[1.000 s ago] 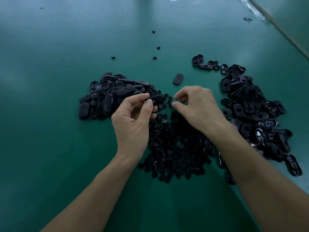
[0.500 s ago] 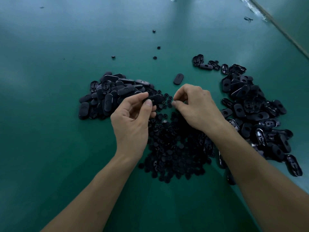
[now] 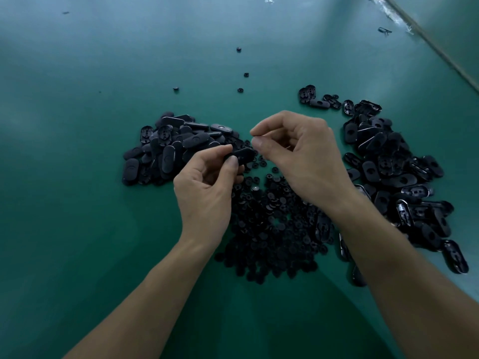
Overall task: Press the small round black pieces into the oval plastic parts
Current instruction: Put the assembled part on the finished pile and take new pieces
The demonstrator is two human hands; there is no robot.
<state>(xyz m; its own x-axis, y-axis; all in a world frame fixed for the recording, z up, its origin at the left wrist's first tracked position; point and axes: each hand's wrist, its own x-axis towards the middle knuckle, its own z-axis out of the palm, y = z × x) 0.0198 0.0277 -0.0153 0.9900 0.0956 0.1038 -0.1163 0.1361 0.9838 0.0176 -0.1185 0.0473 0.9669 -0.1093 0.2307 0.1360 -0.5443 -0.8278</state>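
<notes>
My left hand [image 3: 207, 187] holds one black oval plastic part [image 3: 242, 154] between thumb and fingers, above the table. Just right of it, my right hand [image 3: 300, 154] pinches something small and dark [image 3: 256, 137] between thumb and forefinger; it looks like a small round piece. A heap of small round black pieces [image 3: 269, 224] lies under and between my wrists. One pile of oval parts [image 3: 171, 149] sits to the left, another pile of oval parts [image 3: 396, 177] to the right.
Everything lies on a green table [image 3: 77, 203]. A few stray round pieces [image 3: 240, 90] are scattered farther back. The table's far right edge [image 3: 440, 53] runs diagonally, with a small dark scrap [image 3: 385, 30] near it.
My right hand has lifted slightly and moved left toward the oval part in my left hand. The lone oval part behind the hands is now hidden by my right hand.
</notes>
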